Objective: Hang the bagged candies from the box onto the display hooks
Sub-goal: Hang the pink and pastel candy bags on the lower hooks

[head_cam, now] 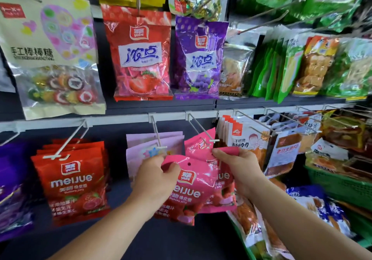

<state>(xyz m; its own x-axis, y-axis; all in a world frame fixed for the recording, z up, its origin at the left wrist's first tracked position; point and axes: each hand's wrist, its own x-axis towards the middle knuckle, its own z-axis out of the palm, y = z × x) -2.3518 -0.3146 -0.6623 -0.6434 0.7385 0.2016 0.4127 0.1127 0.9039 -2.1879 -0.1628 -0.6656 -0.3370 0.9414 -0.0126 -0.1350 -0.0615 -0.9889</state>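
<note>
- Before the lower hooks, forearms point(112, 225) raised, the left hand point(155, 179) pinches the top corner of a pink Meijue gummy bag point(191, 187), beside its hang hole point(188, 164).
- The right hand point(239, 169) grips a second pink bag point(224, 178) by its top edge, apparently behind the first.
- Likely light, soft, slippery film; best held by the flat header.
- Beyond, a white display hook point(201, 132) holds another pink bag point(198, 142).

The pink candy bag point(193, 187) is gleaming as glossy, crinkled plastic; the hook point(199, 126) is showing thin white wire; the backboard point(112, 135) is looking matt.
</note>
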